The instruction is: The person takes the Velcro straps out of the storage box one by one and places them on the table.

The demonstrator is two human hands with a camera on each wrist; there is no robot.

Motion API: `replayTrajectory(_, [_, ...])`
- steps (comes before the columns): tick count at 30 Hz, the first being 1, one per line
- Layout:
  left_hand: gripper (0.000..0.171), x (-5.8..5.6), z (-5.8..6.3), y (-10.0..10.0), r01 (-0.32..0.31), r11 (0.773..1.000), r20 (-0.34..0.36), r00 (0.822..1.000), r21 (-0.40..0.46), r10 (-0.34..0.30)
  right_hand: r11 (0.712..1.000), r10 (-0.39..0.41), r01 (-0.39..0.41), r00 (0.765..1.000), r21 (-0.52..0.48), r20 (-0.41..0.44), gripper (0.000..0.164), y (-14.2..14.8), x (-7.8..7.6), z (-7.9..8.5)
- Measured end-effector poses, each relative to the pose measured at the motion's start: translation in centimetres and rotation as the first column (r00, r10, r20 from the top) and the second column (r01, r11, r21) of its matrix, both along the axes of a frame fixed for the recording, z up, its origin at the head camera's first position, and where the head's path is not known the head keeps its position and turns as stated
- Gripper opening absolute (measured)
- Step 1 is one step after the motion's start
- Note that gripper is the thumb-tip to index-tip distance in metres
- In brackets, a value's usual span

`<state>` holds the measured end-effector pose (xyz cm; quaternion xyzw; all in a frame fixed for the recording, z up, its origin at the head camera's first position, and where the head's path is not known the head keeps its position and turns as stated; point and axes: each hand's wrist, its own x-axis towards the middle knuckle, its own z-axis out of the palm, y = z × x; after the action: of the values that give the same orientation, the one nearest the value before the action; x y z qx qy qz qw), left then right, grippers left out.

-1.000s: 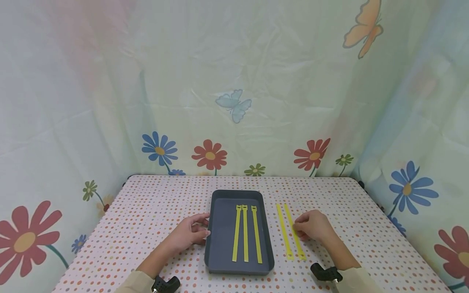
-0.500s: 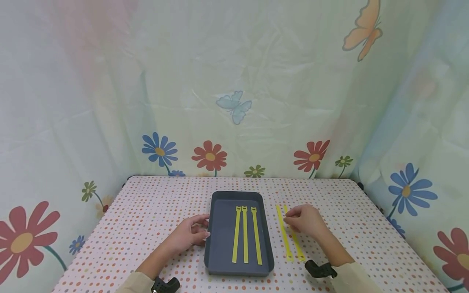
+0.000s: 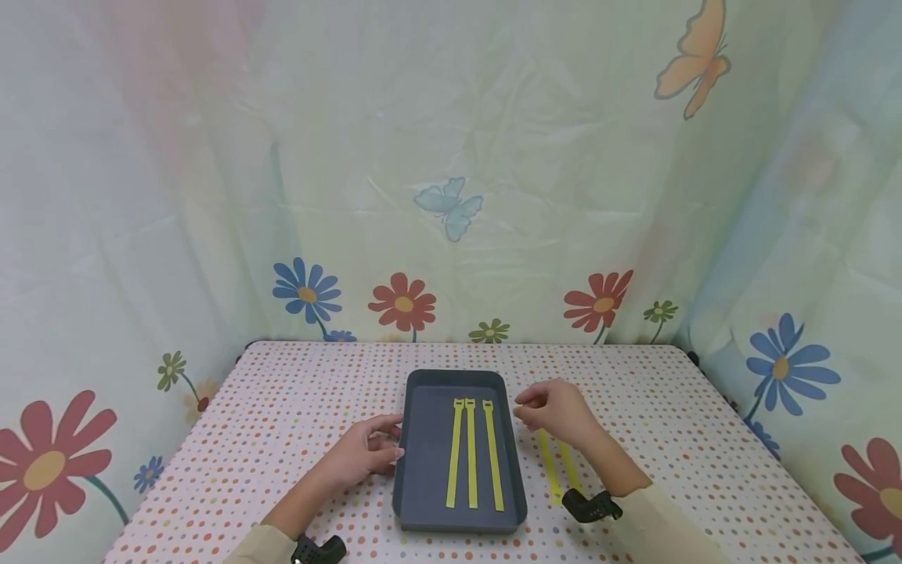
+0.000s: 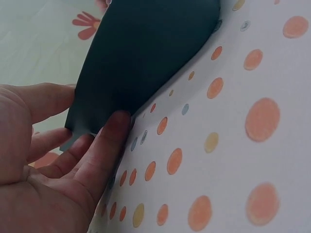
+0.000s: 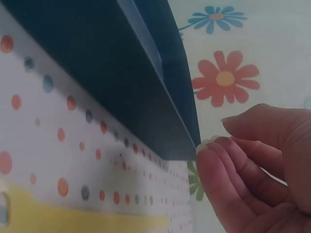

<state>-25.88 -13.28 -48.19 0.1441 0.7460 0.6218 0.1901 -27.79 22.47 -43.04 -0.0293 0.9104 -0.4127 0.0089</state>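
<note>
A dark grey tray (image 3: 424,470) holds three yellow cable tie straps (image 3: 472,462), slotted heads at the far end. Two more yellow straps (image 3: 549,462) lie side by side on the table right of the tray, partly hidden by my right hand (image 3: 557,411) and its wrist camera. That hand hovers by the tray's right rim, fingers bent loosely and thumb apart from them; the right wrist view reveals nothing between them. My left hand (image 3: 359,454) rests at the tray's left side; in the left wrist view its thumb and fingertips touch the tray wall (image 4: 141,58).
The table (image 3: 303,399) wears a white cover with coloured dots. Behind it and on both sides hangs a curtain (image 3: 451,298) printed with flowers and butterflies. A black wrist camera (image 3: 319,548) sits at the left sleeve, another (image 3: 590,507) at the right.
My right hand has moved left and away from me, from beside the right-hand loose strap, across both loose straps, to the tray's right rim. The left hand, tray and straps keep their places.
</note>
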Motion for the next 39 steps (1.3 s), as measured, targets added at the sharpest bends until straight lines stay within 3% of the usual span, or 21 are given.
replayTrajectory(13, [0.064, 0.0, 0.0, 0.1, -0.013, 1.000, -0.006, 1.000, -0.014, 0.013, 0.986, 0.168, -0.168, 0.982, 0.007, -0.084, 0.015, -2.8, -0.5, 0.4])
replayTrajectory(20, [0.064, 0.1, 0.2, 0.2, -0.017, 0.999, -0.008, 1.000, -0.027, 0.017, 0.955, 0.297, -0.295, 0.946, 0.034, -0.132, 0.015, -3.5, -0.9, 0.1])
replayTrajectory(28, [0.064, -0.1, 0.1, 0.1, -0.018, 0.999, -0.007, 1.000, -0.030, 0.017, 0.894, 0.448, -0.448, 0.892, 0.001, -0.060, 0.022, -5.0, -2.0, -0.5])
replayTrajectory(36, [0.065, -0.1, 0.0, 0.0, -0.013, 1.000, 0.000, 1.000, -0.016, 0.013, 0.855, 0.518, -0.517, 0.855, 0.052, -0.015, 0.019, -6.2, -3.0, -0.4])
replayTrajectory(39, [0.066, 0.0, 0.1, 0.0, -0.012, 1.000, 0.003, 1.000, -0.009, 0.012, 0.849, 0.522, -0.520, 0.853, 0.091, -0.003, 0.019, -6.5, -3.4, -0.5])
